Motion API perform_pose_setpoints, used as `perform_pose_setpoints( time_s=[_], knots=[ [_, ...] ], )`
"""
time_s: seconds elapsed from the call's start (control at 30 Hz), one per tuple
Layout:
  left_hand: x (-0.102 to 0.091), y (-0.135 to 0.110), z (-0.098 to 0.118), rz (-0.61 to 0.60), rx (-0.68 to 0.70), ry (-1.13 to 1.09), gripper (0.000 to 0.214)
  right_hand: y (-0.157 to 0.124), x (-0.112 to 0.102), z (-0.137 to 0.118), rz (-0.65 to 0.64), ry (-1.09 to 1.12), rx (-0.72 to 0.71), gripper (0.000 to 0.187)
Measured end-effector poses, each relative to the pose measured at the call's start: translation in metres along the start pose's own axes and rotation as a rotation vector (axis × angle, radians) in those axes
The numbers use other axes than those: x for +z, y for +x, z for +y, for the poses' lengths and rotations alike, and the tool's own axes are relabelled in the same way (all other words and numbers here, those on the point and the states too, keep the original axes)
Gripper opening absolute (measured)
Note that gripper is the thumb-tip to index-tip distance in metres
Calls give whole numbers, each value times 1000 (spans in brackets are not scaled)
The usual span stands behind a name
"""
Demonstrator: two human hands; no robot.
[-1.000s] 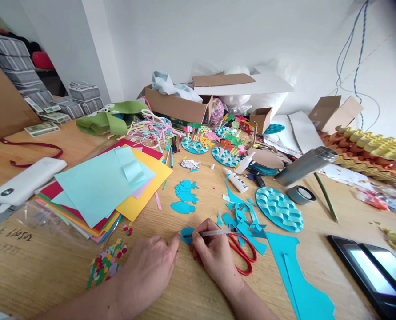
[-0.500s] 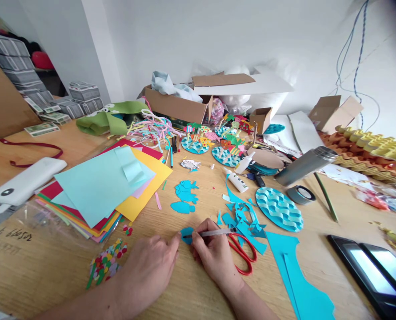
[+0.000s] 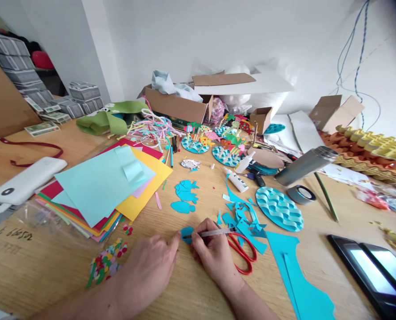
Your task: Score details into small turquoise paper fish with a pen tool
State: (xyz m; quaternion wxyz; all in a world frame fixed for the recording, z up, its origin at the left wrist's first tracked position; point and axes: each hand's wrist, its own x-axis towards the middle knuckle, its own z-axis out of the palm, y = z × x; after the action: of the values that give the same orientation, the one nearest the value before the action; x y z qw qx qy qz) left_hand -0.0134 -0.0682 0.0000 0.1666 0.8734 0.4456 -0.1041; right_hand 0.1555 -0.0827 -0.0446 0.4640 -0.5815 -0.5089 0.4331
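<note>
My right hand [image 3: 214, 253] is closed around a slim pen [image 3: 214, 232], its tip down on a small blue paper cutout [image 3: 186, 231]. The index finger of my left hand [image 3: 151, 260] presses the cutout's left edge against the table, with the other fingers curled in. Part of the cutout is hidden by my right fingers. Just beyond lie blue paper fish [image 3: 185, 191], one with drawn lines, and a plain blue fish shape [image 3: 182, 207]. Red-handled scissors [image 3: 245, 255] rest right of my right hand, partly under blue paper scraps [image 3: 244, 220].
Coloured paper sheets [image 3: 87, 186] are stacked at left, near paper dots [image 3: 109, 260]. A glue bottle [image 3: 238, 181], a wavy blue disc [image 3: 279, 209], a metal flask [image 3: 306, 164] and a tape roll [image 3: 301, 194] stand or lie at right. Boxes [image 3: 176, 104] line the wall.
Almost nothing differs. Both hands stay on the cutout, and the pen keeps nearly the same position.
</note>
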Motion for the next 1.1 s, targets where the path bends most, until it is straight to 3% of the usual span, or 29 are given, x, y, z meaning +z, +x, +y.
perform_pose_setpoints(
  time_s=[0.27,0.5,0.7,0.93,1.1],
  knots=[
    [3,2,-2,26,13,-20,43,-1,0,1,12,17,-20,17],
    [3,-1,-1,48,14,-50,42,-5,-4,-3,219,153,-151,26],
    [4,1,-5,80,10,-71,40,-2,-3,-2,140,85,-103,28],
    [2,1,-11,182,-61,-71,37,-1,-3,-2,144,68,-98,27],
    [1,2,-10,216,20,-121,31,-1,-2,-4,148,78,-101,27]
  ],
)
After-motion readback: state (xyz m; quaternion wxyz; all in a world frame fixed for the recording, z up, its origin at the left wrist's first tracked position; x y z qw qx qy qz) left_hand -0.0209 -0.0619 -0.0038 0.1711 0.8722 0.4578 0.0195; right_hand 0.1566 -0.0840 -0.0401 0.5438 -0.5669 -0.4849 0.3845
